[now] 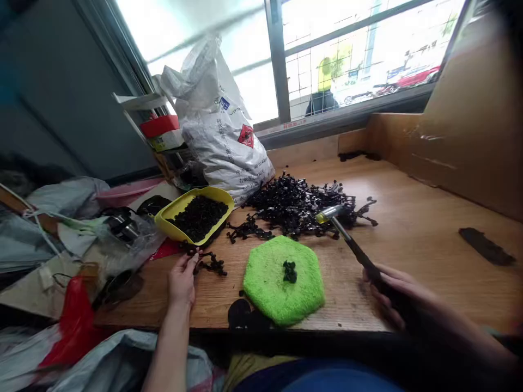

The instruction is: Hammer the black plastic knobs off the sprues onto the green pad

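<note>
My left hand (182,277) pinches a branched black plastic piece (211,264) just in front of the yellow tray (168,224), which holds many small black parts. My right hand (388,294) grips the dark handle of a small hammer (347,237); its head, with a yellowish face, is raised near the front of the black heap. Between my hands lies a green hexagonal cloth pad (265,277) with a small black part (290,271) on it. Behind the pad a large heap of black branched pieces (294,204) spreads over the wooden table (404,218).
A big white printed sack (220,130) stands behind the yellow tray, by the window. Cardboard (469,125) walls the right side. A dark flat strip (486,246) lies at the right. Bags and a red plastic bag (75,321) crowd the left. A person (322,81) is outside.
</note>
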The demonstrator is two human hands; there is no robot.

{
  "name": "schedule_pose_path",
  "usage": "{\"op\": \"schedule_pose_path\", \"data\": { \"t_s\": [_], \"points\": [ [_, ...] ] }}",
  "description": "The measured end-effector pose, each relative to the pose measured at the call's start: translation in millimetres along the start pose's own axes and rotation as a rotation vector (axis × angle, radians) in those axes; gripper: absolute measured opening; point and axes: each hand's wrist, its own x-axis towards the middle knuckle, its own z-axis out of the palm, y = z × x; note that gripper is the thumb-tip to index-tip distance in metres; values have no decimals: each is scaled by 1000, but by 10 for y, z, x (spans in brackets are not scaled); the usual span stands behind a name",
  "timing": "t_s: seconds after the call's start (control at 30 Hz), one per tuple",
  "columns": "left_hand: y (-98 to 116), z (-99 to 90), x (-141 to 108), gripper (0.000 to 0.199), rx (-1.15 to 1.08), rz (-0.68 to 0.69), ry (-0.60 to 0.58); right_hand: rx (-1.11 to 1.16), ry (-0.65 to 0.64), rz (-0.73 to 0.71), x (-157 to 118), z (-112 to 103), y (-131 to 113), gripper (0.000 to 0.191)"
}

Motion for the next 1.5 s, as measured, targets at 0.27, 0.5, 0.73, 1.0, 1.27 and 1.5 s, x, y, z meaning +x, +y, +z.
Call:
{"op": "schedule_pose_path", "data": {
  "t_s": [0.27,0.5,0.73,1.0,1.27,1.5],
  "points": [
    [282,-37,-488,28,422,560,-382,-92,-19,-30,-11,33,-42,25],
    [35,28,-648,35,803,683,-753,-138,-93,-75,-25,8,-81,25],
    [325,490,-673,33,720,750,-487,-128,-97,-68,-25,-23,-75,30],
    [599,1236,-1150,26,641,586,-1019,-99,-58,-58,-43,24,-123,27],
    [520,993,-1023,27,671,464,-927,-39,-68,-84,-65,-8,-120,22],
    [486,848,-1029,27,555,360,-791,-37,-45,-94,-65,8,-129,23]
  ]
}}
